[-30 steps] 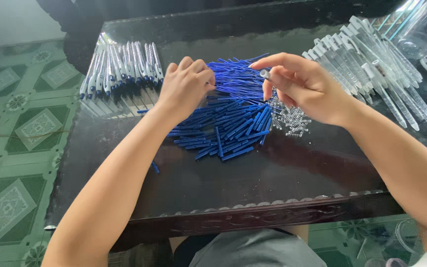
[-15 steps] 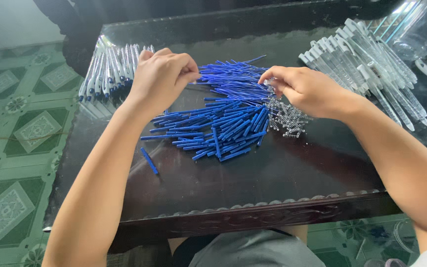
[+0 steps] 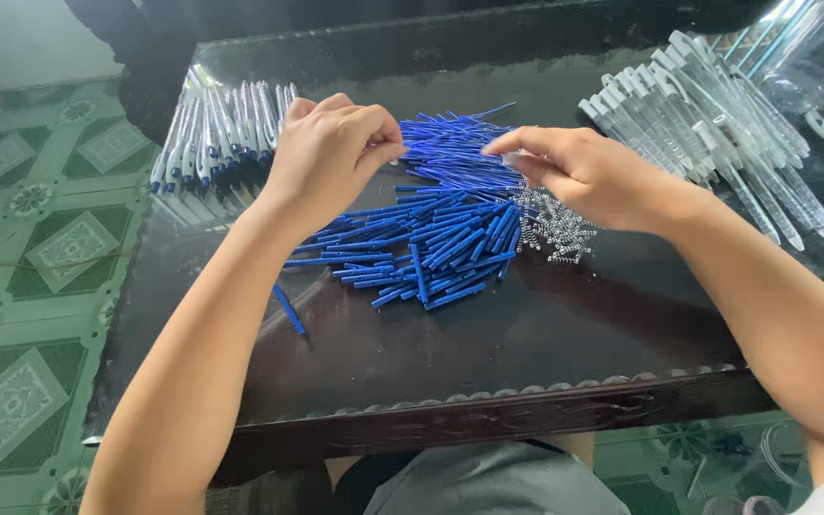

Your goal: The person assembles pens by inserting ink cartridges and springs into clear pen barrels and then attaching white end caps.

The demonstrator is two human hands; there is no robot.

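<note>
Above the heap of thin blue plastic pen refills (image 3: pixel 431 224), mostly lying left-right: left hand (image 3: pixel 328 153) curled, pinch contents hidden; right hand (image 3: pixel 579 172) pinched, contents unclear, beside small metal springs (image 3: pixel 555 229).

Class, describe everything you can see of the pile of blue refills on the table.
The pile of blue refills is a loose heap of thin, straight blue sticks, plastic by the look, lying flat and crossing at many angles on the dark glossy table. One stray refill lies apart to the left. Small metal springs border its right edge. The left hand and right hand are just above its far part.
</note>
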